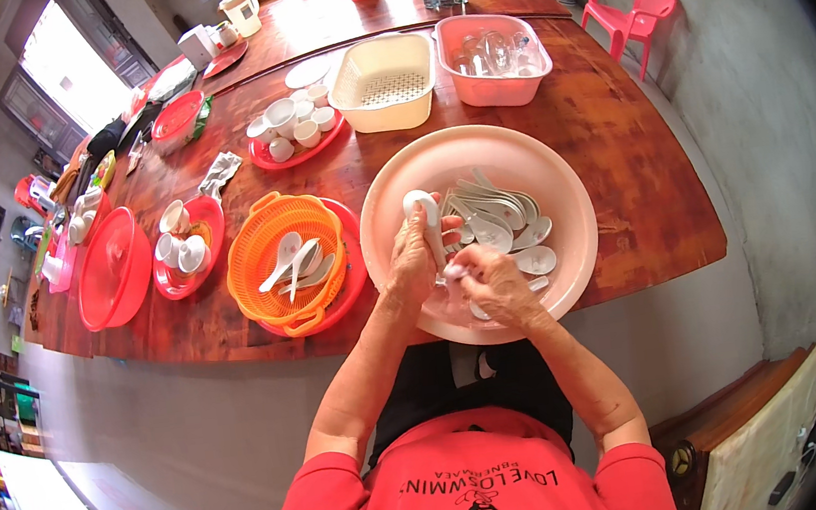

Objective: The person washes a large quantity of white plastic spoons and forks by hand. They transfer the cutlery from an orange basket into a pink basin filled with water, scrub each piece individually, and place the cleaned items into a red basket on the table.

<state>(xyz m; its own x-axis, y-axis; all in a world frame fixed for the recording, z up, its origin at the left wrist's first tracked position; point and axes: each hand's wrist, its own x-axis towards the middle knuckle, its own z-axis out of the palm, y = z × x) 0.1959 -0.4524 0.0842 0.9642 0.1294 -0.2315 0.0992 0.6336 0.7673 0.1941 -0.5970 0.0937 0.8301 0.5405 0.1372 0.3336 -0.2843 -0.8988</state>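
Observation:
Over the large pink basin [375, 183], my left hand [411, 260] is closed round a white soup spoon [419, 203], its bowl end pointing up and away from me. My right hand [498, 287] is closed at the lower end of that spoon. Something small and whitish [454, 272] shows at its fingertips; I cannot make out what it is. Several white soup spoons [535, 261] lie in the basin, right of and beyond my hands. An orange colander [244, 243] stands left of the basin on a red plate [355, 251], with a few white spoons [303, 259] inside.
Behind the basin stand a cream basket [382, 117] and a pink tub [495, 94] of glassware. Small white cups [282, 118] sit on a red plate [276, 159]. Farther left are more cups [191, 251] and a red basin [116, 273]. A wooden table [619, 160] carries everything.

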